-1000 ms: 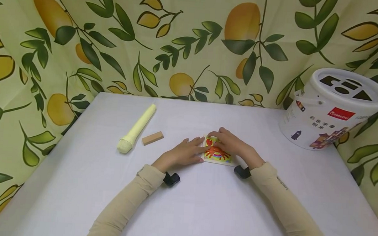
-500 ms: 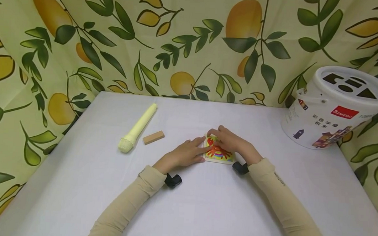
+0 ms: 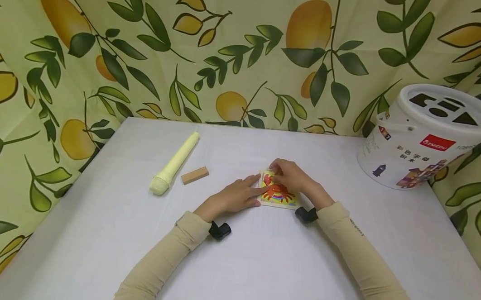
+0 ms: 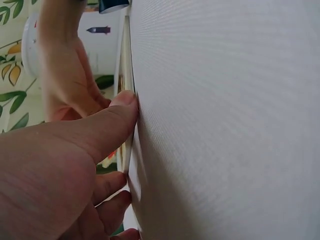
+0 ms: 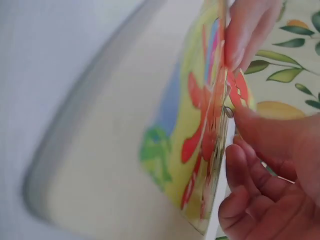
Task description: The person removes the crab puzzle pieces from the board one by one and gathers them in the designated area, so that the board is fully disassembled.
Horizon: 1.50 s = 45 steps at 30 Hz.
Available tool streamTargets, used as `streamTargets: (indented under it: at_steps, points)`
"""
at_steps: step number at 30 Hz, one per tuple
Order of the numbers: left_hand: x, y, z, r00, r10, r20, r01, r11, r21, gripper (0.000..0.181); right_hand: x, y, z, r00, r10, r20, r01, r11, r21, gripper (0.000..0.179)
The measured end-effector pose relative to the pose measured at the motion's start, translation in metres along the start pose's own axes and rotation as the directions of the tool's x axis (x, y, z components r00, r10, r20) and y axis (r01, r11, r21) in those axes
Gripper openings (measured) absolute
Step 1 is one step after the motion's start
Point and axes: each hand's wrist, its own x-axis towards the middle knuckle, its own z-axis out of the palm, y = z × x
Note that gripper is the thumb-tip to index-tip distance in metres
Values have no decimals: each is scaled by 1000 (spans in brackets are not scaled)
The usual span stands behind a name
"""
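Note:
A small square crab jigsaw puzzle lies on the table in the head view, a red crab on yellow with a pale rim. My left hand rests at its left side, fingers fairly straight: one reaches onto the picture, and the thumb touches the rim, as the left wrist view shows. From above, my right hand pinches a red claw puzzle piece between thumb and finger, at the upper left of the picture. In the right wrist view this puzzle piece is tilted up from the board, partly hidden by the fingers.
Left of the hands lie a small wooden block and a pale yellow toy microphone. A white bucket with shape holes in its lid stands at the back right. A fruit-patterned curtain hangs behind the table.
My right fingers have drawn in from the board's upper left, and the claw piece between them now tilts. The left hand stays at the board's left side.

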Motion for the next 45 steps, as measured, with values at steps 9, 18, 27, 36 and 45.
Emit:
streamTargets:
  at_steps: [9, 18, 27, 36, 45]
  points:
    - [4, 3, 2, 1000, 0, 1, 0, 999, -51, 52, 1, 14, -11, 990, 114, -79, -97, 976, 196, 18]
    - [1, 2, 3, 998, -66, 22, 67, 995, -70, 55, -12, 38, -39, 956, 273, -111, -242, 943, 229, 25]
    - [-8, -2, 1, 995, -103, 7, 104, 992, -72, 55, -24, 63, -57, 943, 330, -51, -314, 929, 198, 28]
    - [-7, -2, 3, 996, -89, -3, 89, 992, -93, 55, -21, 76, -46, 931, 355, -86, -341, 929, 147, 26]
    - [1, 4, 4, 999, -47, -13, 46, 995, -87, 55, -32, 80, -46, 924, 360, -131, -347, 931, 112, 23]
